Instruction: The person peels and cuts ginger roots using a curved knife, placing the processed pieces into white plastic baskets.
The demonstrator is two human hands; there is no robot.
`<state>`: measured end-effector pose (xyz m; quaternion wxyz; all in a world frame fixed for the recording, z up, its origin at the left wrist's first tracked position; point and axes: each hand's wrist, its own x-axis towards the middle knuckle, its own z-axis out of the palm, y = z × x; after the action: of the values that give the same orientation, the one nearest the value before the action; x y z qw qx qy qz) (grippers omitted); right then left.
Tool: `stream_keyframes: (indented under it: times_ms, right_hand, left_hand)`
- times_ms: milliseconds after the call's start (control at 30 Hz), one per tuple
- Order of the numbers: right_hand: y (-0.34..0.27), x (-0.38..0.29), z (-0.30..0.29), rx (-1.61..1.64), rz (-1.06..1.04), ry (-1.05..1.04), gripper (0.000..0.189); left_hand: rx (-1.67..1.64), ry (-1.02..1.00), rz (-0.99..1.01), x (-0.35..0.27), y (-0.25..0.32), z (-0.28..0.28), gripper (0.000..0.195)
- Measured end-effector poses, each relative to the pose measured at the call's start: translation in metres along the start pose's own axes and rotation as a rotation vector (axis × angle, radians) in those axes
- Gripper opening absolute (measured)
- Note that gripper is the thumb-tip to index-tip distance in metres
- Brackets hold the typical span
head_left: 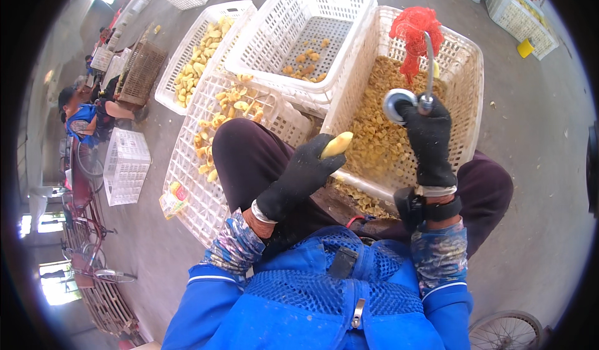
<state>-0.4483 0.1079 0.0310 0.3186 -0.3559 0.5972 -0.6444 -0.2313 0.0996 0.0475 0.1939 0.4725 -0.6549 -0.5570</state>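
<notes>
My left hand (302,172), in a black glove, holds an elongated pale-yellow tuber (338,145) whose end sticks out past the fingers. My right hand (428,139), also gloved in black, is closed around a metal tool (425,104) above a white plastic crate (468,76). A round metal ring (397,106) shows at the left of that hand. Beside it rises a curved metal rod (429,57), with red netting (414,31) bunched around its upper part. Under the right hand, yellow-brown peelings or flakes (374,125) cover much of the crate's floor.
Yellow tubers lie on an overturned crate (187,214) by my left knee. Behind it are a crate of pale tubers (234,8) and a crate (299,76) holding a few brown pieces. A person (86,116) sits at far left near bicycles (93,251). A yellow cup (525,48) is at right.
</notes>
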Motion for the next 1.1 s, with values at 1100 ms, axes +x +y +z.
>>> stream_keyframes:
  times_ms: [1100]
  right_hand:
    - [-0.019, -0.026, 0.017, 0.155, 0.501, -0.440, 0.012]
  left_hand:
    - [0.546, 0.165, 0.373, 0.002, -0.011, 0.004, 0.030]
